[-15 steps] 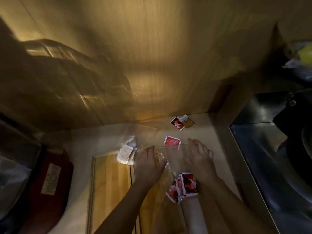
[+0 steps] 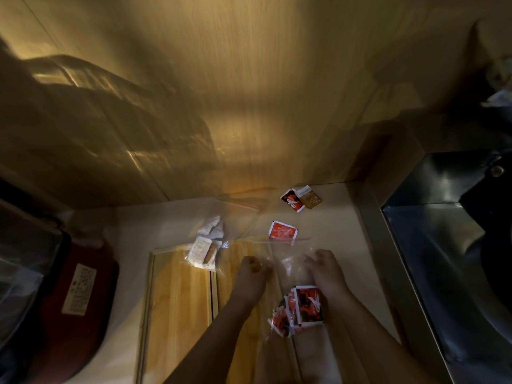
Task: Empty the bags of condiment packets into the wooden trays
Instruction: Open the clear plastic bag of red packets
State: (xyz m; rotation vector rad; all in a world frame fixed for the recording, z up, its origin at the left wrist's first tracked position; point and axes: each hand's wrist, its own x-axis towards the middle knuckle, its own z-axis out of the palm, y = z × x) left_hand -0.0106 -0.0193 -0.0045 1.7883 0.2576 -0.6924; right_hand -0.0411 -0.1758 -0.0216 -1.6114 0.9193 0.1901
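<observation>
Both hands grip a clear plastic bag (image 2: 288, 261) above the right wooden tray (image 2: 243, 250). My left hand (image 2: 250, 275) pinches its left side and my right hand (image 2: 325, 270) holds its right side. Several red ketchup packets (image 2: 303, 307) sit bunched in the bag's lower end, between my wrists. A second clear bag of white and brown packets (image 2: 205, 245) lies across the far edge of the left wooden tray (image 2: 177, 300). One loose red packet (image 2: 283, 231) lies on the counter beyond the bag. A red packet and a brown packet (image 2: 300, 199) lie near the back wall.
A dark red appliance (image 2: 69, 300) with a white label stands at the left. A steel sink (image 2: 448, 259) fills the right side, with a dark object in it. A wood-panel wall (image 2: 221, 92) rises close behind the counter.
Both hands have closed from flat, spread fingers into a pinching grip on the clear bag. The packets on the counter have not moved.
</observation>
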